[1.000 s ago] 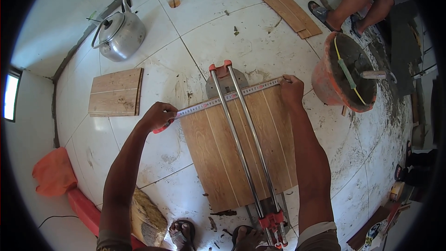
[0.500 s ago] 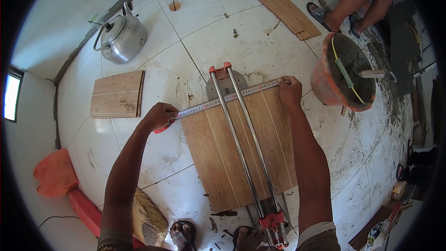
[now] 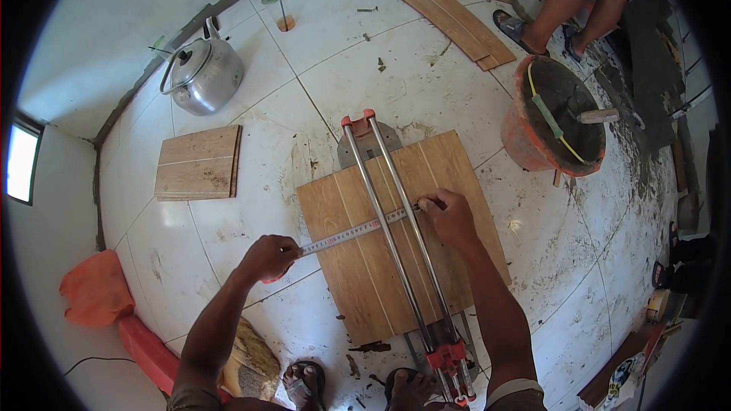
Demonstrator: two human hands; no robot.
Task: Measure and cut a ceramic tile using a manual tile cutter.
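Observation:
My left hand (image 3: 268, 257) is closed on a tape measure with a red case, just left of a wood-grain tile (image 3: 335, 281). The white tape (image 3: 344, 236) stretches across the tile's middle to my right hand (image 3: 449, 217), whose fingers grip its end over the tile, beside the right rail. The tile lies in a manual cutter, under two steel rails (image 3: 419, 251) with a red carriage (image 3: 445, 355) at the near end. My feet in sandals are at the lower edge.
Tile pieces (image 3: 196, 161) at left and planks (image 3: 457, 27) behind; kettle (image 3: 204, 84), cup (image 3: 283, 15), mortar bucket (image 3: 533, 137) with trowel. A person's legs (image 3: 552, 19) at upper right, dark-clothed legs (image 3: 689, 251) at right. Red bag (image 3: 95, 285) at lower left.
Both hands have brought the tape down from the tile's far edge to across its middle. My right hand moved left and toward me; the tape's span between my hands is shorter.

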